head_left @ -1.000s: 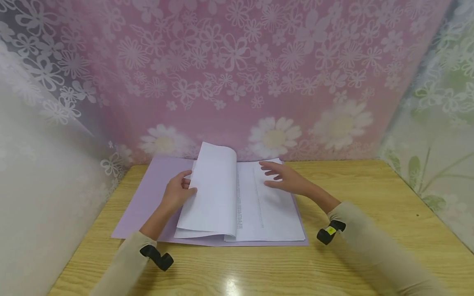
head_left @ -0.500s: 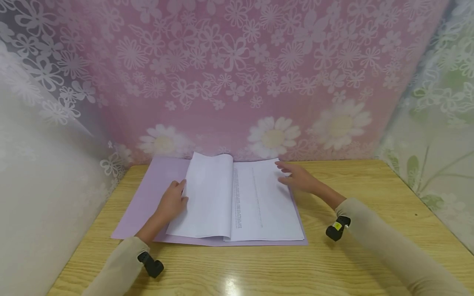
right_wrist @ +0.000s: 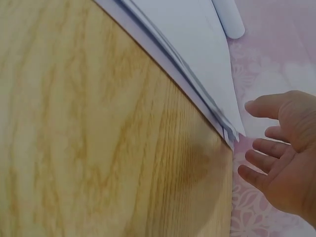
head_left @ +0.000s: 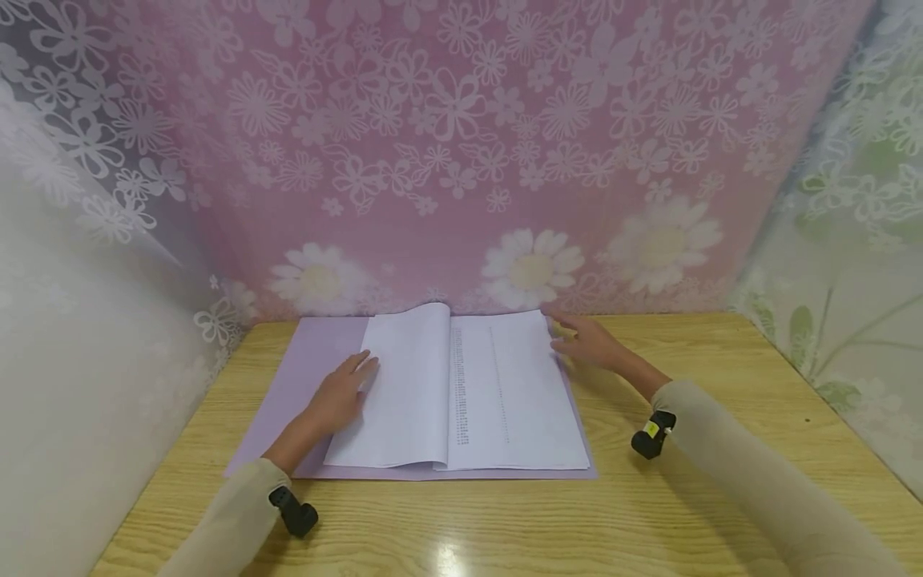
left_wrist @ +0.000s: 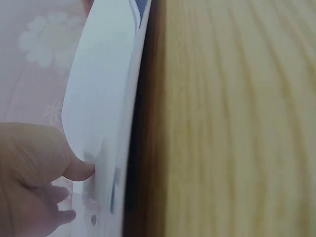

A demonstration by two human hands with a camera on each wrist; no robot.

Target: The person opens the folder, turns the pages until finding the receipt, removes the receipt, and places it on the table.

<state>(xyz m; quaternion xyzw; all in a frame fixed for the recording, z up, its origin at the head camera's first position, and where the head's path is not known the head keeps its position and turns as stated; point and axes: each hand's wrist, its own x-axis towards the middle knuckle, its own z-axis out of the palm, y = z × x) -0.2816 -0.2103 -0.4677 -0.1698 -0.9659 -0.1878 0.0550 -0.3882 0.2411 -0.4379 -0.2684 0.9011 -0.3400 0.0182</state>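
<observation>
A lilac folder (head_left: 315, 353) lies spread on the table with a stack of white sheets in it. The left-hand sheet (head_left: 405, 401) is turned over and bulges up along the fold. On the right-hand page (head_left: 534, 401) run two columns of small print. My left hand (head_left: 337, 401) rests at the outer edge of the turned sheet, its thumb (left_wrist: 81, 170) against the paper in the left wrist view. Beside the upper right corner of the stack is my right hand (head_left: 587, 343), fingers spread and holding nothing; the right wrist view shows its palm (right_wrist: 291, 163).
The wooden table (head_left: 505, 529) carries the folder near its back edge. Behind it hangs a pink flowered curtain (head_left: 433, 232), and pale patterned sheeting (head_left: 72, 385) flanks both sides. Each sleeve has a black wrist camera (head_left: 652, 437).
The lifted sheet has come down flatter on the left side. My left hand has shifted from gripping its edge to resting on it; my right hand has moved right, off the page.
</observation>
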